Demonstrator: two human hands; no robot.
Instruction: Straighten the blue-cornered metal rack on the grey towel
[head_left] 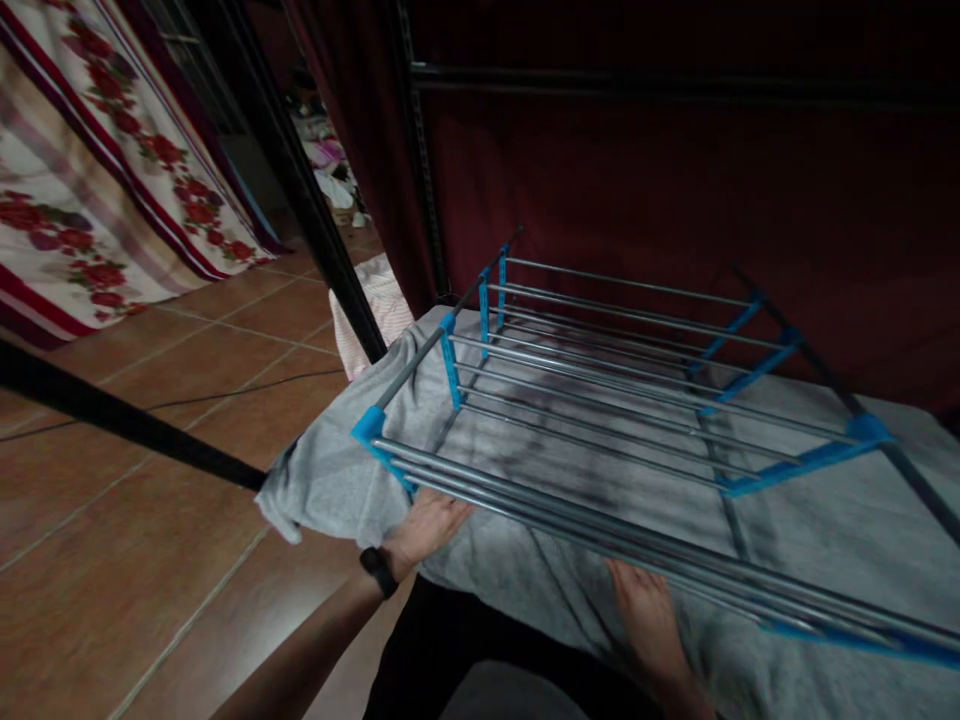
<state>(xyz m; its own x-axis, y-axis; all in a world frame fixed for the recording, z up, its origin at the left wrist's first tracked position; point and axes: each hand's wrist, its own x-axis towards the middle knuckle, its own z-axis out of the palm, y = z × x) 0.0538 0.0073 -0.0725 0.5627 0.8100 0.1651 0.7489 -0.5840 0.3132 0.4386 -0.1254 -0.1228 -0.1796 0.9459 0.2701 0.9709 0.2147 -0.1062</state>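
A shoe rack (600, 362) of grey metal tubes with bright blue plastic joints lies across a grey blanket (330, 480). My left hand (431, 522), with a dark band on its wrist, is at the near tubes, close to the rack's left blue corner. Further right, my right hand (641, 592) meets the same bundle of tubes from below. Both hands appear closed around the rack's near edge, though the tubes hide the fingertips. The long side poles run away toward the dark red curtain.
A black metal post (300, 180) and a black bar (135, 420) stand at the left. Behind the rack hangs a dark red curtain (675, 190). A flowered cloth (112, 160) hangs over the tiled floor (112, 530), where a thin cable (240, 388) runs.
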